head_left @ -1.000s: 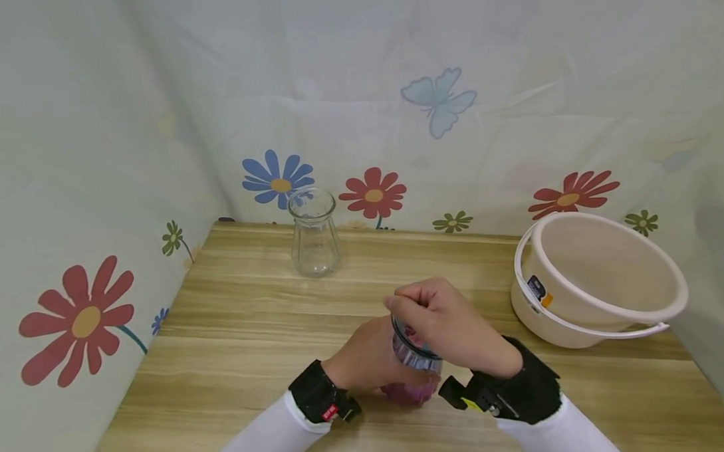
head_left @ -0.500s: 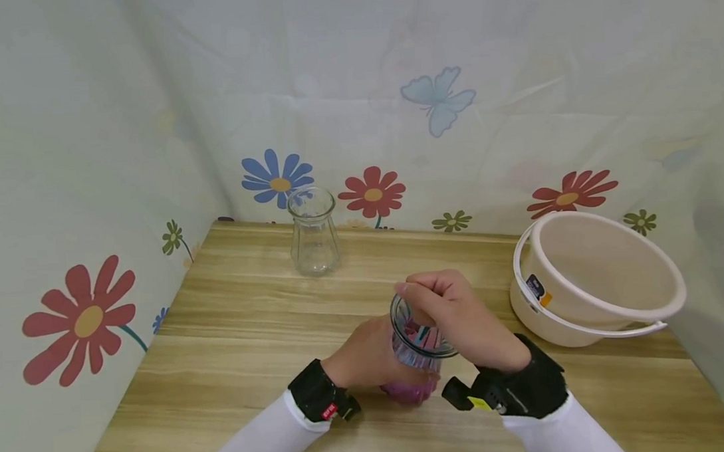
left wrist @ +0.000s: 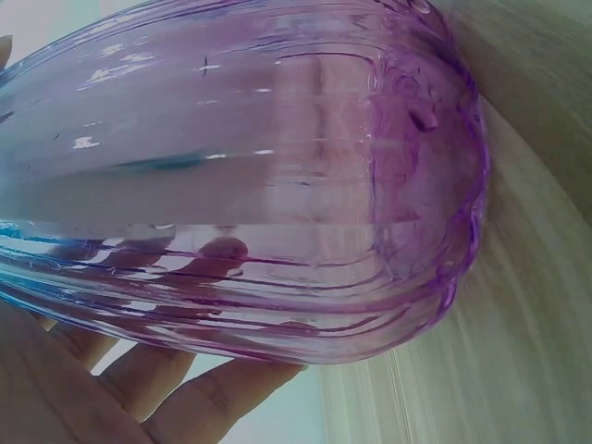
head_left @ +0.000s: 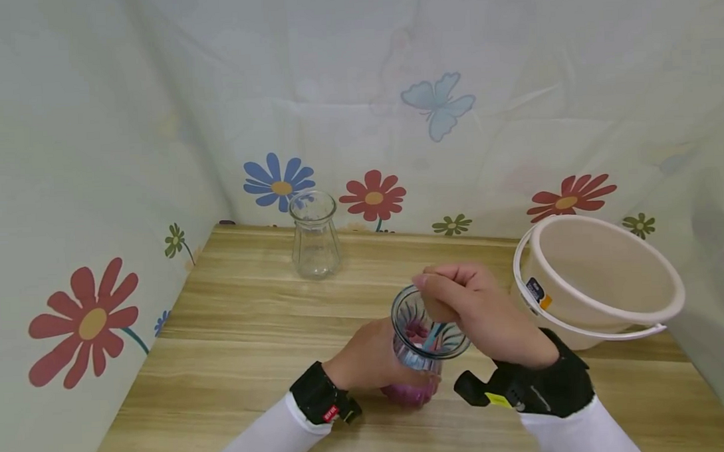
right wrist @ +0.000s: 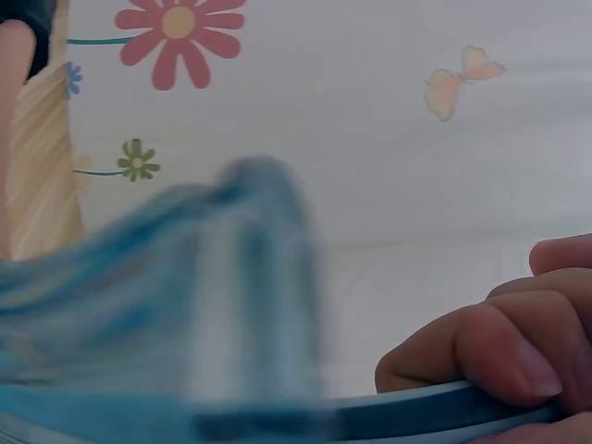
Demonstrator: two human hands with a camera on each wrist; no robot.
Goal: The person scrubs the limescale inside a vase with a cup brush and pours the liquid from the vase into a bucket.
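"Purple-and-blue glass: is that the tinted vase being worked on?"

"It seems so. It stands near the middle of the table, towards the near edge. The left hand is wrapped round its body, fingers curled."

"And the right hand?"

"Above the mouth, pinching a blue handle that slants down inside."

"What's on the lower end?"

"I can't tell. The left wrist view shows a pale mass through the purple wall, but not clearly what it is."

"So how far along is it?"

"Partway, I'd judge. Steadying the vase and getting the handle into it are done. Neither hand has let go, so the work inside doesn't look finished."

"What's left, then?"

"The handle is not yet out, and the vase not yet released. Whether the inside needs more, these views don't settle."

"Anything untouched?"

"A clear vase, upright by the back edge towards the back left corner, and a pale bucket near the right edge. Neither is in a hand; whether they have any part in this, I can't say."
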